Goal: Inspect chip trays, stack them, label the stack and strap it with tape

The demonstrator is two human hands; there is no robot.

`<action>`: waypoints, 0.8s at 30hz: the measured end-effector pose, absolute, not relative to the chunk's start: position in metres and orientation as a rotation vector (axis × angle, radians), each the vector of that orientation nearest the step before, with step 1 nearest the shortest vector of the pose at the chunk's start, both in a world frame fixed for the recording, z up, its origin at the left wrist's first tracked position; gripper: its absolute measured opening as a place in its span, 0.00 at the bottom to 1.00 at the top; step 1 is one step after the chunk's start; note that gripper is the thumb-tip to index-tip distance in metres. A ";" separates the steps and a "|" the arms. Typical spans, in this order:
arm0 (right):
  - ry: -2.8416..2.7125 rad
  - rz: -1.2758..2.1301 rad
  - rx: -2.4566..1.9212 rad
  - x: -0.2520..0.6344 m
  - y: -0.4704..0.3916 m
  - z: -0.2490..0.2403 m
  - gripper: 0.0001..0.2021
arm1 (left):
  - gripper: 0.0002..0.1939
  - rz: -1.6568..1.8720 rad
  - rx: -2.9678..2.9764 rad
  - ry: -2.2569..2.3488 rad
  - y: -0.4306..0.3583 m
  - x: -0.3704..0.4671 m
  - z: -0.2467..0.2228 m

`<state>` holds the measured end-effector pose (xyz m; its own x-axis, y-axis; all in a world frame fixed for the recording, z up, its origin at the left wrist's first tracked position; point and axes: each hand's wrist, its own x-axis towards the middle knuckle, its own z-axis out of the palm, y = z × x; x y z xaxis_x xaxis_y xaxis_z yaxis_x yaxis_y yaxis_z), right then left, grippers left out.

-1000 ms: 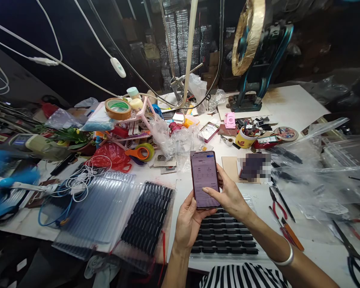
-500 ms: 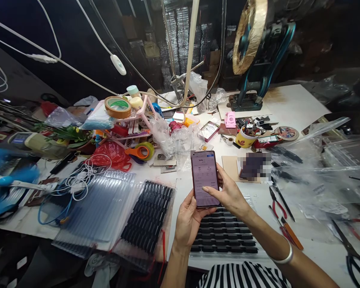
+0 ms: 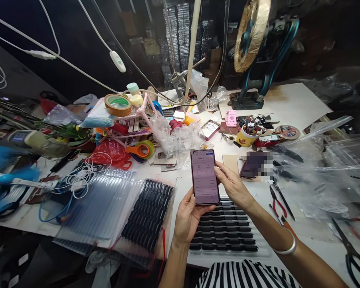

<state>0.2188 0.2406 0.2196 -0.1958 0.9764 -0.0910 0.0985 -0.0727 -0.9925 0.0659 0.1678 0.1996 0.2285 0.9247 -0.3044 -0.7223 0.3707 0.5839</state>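
A smartphone (image 3: 206, 178) with a lit screen showing lines of text is held upright above the table. My left hand (image 3: 188, 218) is closed around its lower end, thumb at the lower left edge and fingers behind. At the upper right edge of the phone, my right hand (image 3: 232, 186) grips with its thumb on the side; its other fingers are partly hidden. Beneath both hands lies a clear tray of black strips (image 3: 225, 232), partly covered by the phone and my hands.
Left of me lie another tray of black strips (image 3: 148, 214) and clear ribbed trays (image 3: 99, 208). Pliers (image 3: 277, 202) and scissors (image 3: 352, 250) lie at right. A hand press (image 3: 249, 98) stands at the back. A fan (image 3: 10, 180) sits at far left.
My right thumb has moved off the screen, up to the phone's right edge. The phone and my left hand have hardly moved.
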 end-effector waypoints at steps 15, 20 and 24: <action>-1.169 1.747 -1.025 0.249 0.292 0.227 0.22 | 0.17 1.038 0.339 0.543 0.166 0.064 0.182; -0.968 2.023 -0.678 0.247 0.287 0.220 0.30 | 0.17 1.006 0.343 0.487 0.168 0.067 0.183; -0.974 2.091 -0.563 0.245 0.285 0.214 0.41 | 0.17 0.984 0.338 0.471 0.167 0.067 0.184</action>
